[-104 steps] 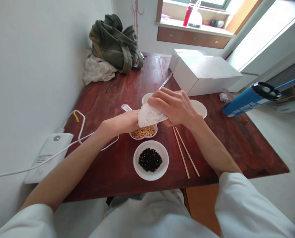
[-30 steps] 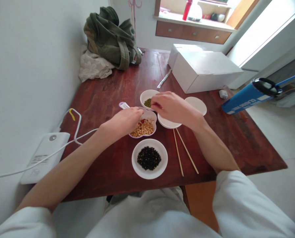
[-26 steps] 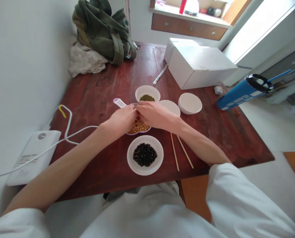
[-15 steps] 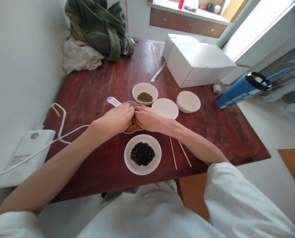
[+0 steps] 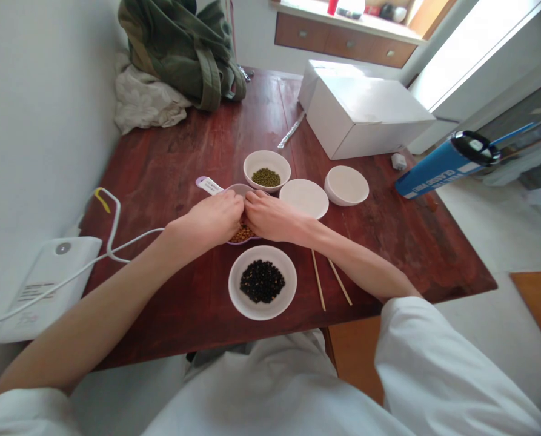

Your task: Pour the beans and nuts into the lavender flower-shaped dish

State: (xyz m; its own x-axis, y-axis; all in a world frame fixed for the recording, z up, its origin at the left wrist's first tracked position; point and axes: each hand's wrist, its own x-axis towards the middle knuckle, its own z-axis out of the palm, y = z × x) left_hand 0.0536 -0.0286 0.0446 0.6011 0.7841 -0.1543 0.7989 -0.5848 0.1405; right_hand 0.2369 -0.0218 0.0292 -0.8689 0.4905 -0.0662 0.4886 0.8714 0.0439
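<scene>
My left hand (image 5: 218,215) and my right hand (image 5: 268,215) meet knuckle to knuckle over a purple-rimmed container with a labelled handle (image 5: 209,185). Brown beans (image 5: 241,233) show in it below my fingers. Both hands have their fingers curled inward; whatever the fingertips hold is hidden. Close in front of my body stands a white bowl (image 5: 235,297) of black beans (image 5: 262,281). Just behind my hands is another white bowl (image 5: 267,158) with green beans (image 5: 266,177). A white plate (image 5: 303,198) lies beside my right wrist, with an empty white bowl (image 5: 346,186) to its right.
Two chopsticks (image 5: 318,281) lie under my right forearm. A white box (image 5: 368,112) and a blue tumbler (image 5: 445,166) stand at the right. A green bag (image 5: 179,51) sits at the back left. On the left are a white power bank (image 5: 47,284) and its cable (image 5: 116,227).
My right hand has shifted very slightly to the left over the container. My left hand stays nearly in place, and the bowls have not been moved.
</scene>
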